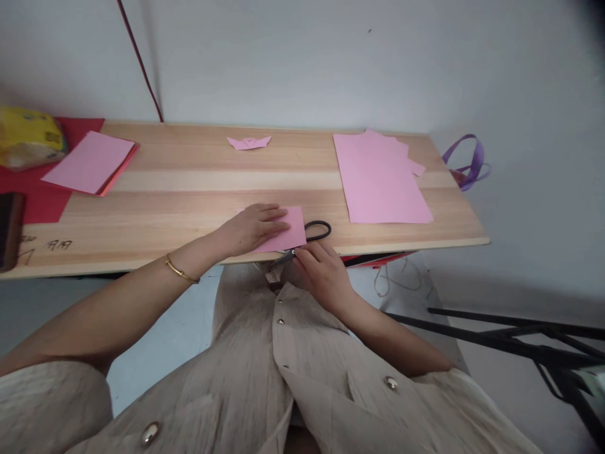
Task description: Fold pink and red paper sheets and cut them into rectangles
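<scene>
My left hand (258, 228) lies on a small pink sheet of paper (293, 230) at the table's front edge, its fingers stretched out over the sheet. My right hand (326, 268) is closed on a pair of scissors (318, 238) just right of that sheet. One black handle loop of the scissors rests over the table, while the blades point left along the paper's near edge. Part of the paper is hidden beneath my left hand. Farther back on the table sits a small folded pink paper piece (249, 144).
Large pink sheets (382, 183) lie at the right of the wooden table (189, 170). On the left are a stack of coloured paper (92, 161), a red sheet (35, 202), a yellow package (31, 137) and a dark object (10, 230). A purple ribbon loop (475, 161) hangs at the right edge.
</scene>
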`<state>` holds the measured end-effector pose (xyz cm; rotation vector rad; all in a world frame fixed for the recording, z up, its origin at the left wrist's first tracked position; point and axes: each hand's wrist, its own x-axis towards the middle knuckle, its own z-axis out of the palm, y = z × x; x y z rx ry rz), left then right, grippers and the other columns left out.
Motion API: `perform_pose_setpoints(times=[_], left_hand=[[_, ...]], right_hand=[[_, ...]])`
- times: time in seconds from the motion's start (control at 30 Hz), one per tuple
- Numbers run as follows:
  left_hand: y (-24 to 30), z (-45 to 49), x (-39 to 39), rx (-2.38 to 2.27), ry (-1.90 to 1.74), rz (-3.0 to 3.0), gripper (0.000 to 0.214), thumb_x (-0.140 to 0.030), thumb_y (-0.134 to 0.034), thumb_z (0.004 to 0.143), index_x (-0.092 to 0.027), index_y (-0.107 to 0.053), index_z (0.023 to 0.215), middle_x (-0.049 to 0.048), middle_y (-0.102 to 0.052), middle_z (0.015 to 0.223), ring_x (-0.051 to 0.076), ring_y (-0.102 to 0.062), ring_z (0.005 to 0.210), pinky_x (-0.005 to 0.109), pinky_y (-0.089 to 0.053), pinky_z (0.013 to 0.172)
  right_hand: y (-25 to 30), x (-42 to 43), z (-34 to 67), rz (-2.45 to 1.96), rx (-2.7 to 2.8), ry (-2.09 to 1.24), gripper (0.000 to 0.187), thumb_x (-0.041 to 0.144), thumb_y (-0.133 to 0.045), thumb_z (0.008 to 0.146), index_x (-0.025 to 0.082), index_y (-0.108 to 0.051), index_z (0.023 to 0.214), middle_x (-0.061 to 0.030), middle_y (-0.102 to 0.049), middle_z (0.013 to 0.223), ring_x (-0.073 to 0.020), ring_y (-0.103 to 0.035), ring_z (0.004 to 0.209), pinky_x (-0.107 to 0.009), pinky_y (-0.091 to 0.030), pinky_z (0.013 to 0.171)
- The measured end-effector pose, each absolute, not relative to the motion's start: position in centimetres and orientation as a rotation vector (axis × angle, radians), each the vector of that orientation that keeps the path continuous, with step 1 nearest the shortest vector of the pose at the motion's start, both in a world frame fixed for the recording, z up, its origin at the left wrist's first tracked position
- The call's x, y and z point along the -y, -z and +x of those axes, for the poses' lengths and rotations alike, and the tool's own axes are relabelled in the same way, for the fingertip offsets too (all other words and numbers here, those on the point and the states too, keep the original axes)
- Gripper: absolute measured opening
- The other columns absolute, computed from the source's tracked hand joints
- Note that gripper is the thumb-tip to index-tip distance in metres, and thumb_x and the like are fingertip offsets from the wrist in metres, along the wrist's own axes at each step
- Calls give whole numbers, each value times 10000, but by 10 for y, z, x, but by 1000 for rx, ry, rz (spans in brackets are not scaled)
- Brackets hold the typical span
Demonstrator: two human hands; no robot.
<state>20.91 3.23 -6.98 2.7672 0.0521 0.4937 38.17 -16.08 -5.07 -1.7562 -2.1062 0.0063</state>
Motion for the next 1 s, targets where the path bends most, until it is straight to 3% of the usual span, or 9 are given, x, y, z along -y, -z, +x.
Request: perform_pose_setpoints(times=[0.37, 0.67, 0.9, 1.0], left_hand=[[71, 211, -32, -56, -488, 2756, 315, -234, -465, 978, -245, -640, 1239, 102, -657, 1277, 252, -487, 1335, 501, -369, 1122], [67, 213, -31, -45, -584, 2795, 299, -249, -440, 987, -204, -704, 1119, 128, -660, 1267, 236, -555, 1261, 459, -429, 1094], [71, 215, -29, -86, -605, 2720, 350, -279, -403, 1007, -176, -658, 1223, 104, -693, 1215, 221, -565, 1246, 435, -428, 1099], [71, 214, -29, -144, -599, 2731, 359, -285, -417, 997, -162, -647, 1243, 137, -649, 1287, 239, -548, 1267, 452, -424, 1093]], right_hand=[[52, 155, 365, -1765, 2142, 2, 152, 181, -503, 956, 192, -646, 905, -82, -653, 959, -228, -542, 909, -356, -420, 804], [56, 150, 349, -1764, 2155, 67, 146, 179, -509, 952, 183, -645, 900, -80, -632, 910, -230, -507, 903, -365, -393, 801], [56, 151, 342, -1758, 2148, 43, 146, 193, -500, 962, 185, -636, 908, -76, -626, 917, -224, -500, 911, -354, -384, 788], [53, 150, 336, -1802, 2185, 47, 138, 194, -502, 962, 179, -627, 907, -78, -621, 916, -231, -493, 901, -364, -382, 787]])
